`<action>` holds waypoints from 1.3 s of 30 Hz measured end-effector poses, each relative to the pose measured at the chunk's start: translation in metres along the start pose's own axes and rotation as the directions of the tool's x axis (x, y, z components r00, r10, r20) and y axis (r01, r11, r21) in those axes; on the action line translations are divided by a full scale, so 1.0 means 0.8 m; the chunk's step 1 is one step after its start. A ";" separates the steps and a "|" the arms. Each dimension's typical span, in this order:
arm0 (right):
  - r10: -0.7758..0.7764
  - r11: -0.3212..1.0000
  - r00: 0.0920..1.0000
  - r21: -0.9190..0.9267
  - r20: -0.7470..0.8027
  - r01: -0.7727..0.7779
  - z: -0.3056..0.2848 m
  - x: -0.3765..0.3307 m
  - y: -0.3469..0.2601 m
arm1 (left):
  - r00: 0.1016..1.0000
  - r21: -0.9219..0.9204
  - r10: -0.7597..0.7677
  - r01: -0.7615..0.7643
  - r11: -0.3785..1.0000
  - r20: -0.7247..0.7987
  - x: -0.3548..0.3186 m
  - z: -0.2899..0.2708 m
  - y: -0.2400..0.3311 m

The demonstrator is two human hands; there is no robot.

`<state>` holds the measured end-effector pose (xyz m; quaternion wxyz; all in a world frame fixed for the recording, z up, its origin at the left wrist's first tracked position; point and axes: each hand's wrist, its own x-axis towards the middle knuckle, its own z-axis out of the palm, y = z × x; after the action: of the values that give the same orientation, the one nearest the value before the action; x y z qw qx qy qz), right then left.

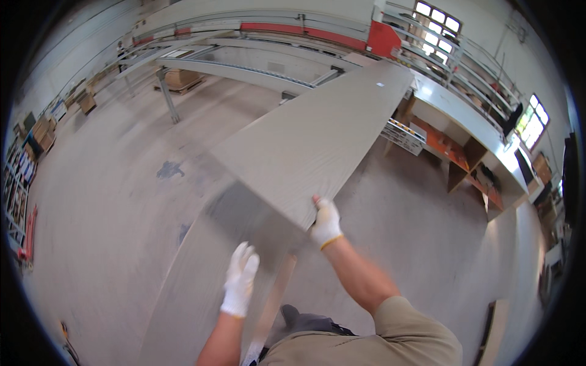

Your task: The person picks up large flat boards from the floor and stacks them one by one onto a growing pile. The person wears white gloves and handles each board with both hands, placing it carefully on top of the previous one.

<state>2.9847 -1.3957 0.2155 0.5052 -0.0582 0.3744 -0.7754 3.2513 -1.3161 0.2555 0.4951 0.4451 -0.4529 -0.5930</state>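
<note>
A long grey-beige panel stretches away from me. My right hand, in a white glove with a yellow cuff edge, grips its near right corner. The thumb lies on top and the other fingers are hidden beneath. Below and to the left of that panel, a second grey-beige panel lies lower, its far part in shadow. Over this lower panel is my gloved left hand, open, with fingers stretched forward and nothing in it. Whether it touches the surface I cannot tell.
Beyond the long panel runs a metal-framed machine with a red beam. A workbench with open compartments stands at the right, shelving behind it. Stacked boxes line the left wall. A narrow board is at lower right.
</note>
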 end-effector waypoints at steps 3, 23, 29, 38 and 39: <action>0.088 0.992 0.996 -0.096 0.015 -0.086 0.044 -0.144 0.013 | 0.974 -0.491 -0.191 0.228 0.841 0.125 0.054 0.022 -0.035; 0.546 0.830 0.834 -0.185 0.079 -0.526 -0.076 -0.273 0.047 | 0.776 -0.069 -0.235 0.241 0.968 -0.586 -0.369 -0.387 0.000; 0.777 0.625 0.627 -0.201 0.062 -0.754 -0.188 -0.327 0.133 | 0.611 0.587 -0.226 0.791 0.171 -0.759 -0.450 -0.438 -0.016; 0.409 0.551 0.565 -0.688 0.716 0.473 -0.229 -0.413 0.209 | 0.673 0.712 -0.249 0.691 -0.124 -0.696 -0.345 -0.442 0.016; 0.487 0.628 0.666 -0.757 0.565 0.182 -0.236 -0.423 0.223 | 0.749 0.770 -0.191 0.635 -0.067 -0.634 -0.308 -0.431 0.014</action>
<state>3.1915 -1.0543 0.0643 0.6065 -0.5329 0.4341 -0.3996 3.6182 -1.1061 0.2195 -0.0751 0.8625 -0.4696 -0.1732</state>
